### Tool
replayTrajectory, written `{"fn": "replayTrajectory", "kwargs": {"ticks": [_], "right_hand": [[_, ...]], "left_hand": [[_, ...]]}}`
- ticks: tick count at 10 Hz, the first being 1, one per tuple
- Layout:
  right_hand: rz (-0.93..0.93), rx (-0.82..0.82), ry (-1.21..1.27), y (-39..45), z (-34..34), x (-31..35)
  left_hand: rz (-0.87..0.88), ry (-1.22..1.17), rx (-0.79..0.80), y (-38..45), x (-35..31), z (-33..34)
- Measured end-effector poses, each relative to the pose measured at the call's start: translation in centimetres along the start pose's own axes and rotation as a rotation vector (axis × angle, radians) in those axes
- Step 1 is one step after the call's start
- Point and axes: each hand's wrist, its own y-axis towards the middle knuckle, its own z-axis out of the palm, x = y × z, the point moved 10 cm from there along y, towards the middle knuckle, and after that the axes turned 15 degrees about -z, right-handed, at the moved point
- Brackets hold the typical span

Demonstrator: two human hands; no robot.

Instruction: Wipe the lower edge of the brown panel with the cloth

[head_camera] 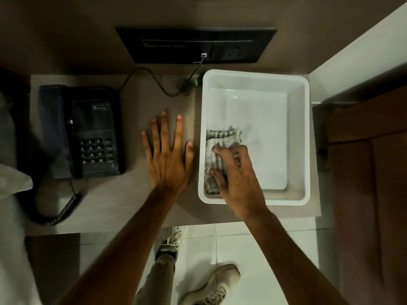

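Observation:
A grey striped cloth lies crumpled along the left inside wall of a white plastic tub. My right hand reaches into the tub, its fingers curled onto the cloth. My left hand rests flat on the small table with its fingers spread, just left of the tub. The brown panel rises behind the table, and its lower edge meets the tabletop at the back.
A black desk phone with a coiled cord sits at the table's left. A black socket plate is set in the panel, with a cable running down onto the table. A brown wooden door stands at the right. White floor tiles and my shoes show below.

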Motion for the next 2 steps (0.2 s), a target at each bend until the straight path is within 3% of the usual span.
{"fn": "replayTrajectory", "kwargs": {"ticks": [1,2], "right_hand": [[-0.008,0.055,0.014,0.8,-0.9,0.6],[-0.054,0.009,-0.051,-1.2,-4.6,3.2]], "left_hand": [[0.001,0.012,0.038,0.0,-0.5,-1.1],[0.000,0.008,0.002,-1.8,-0.3,-4.3]]}}
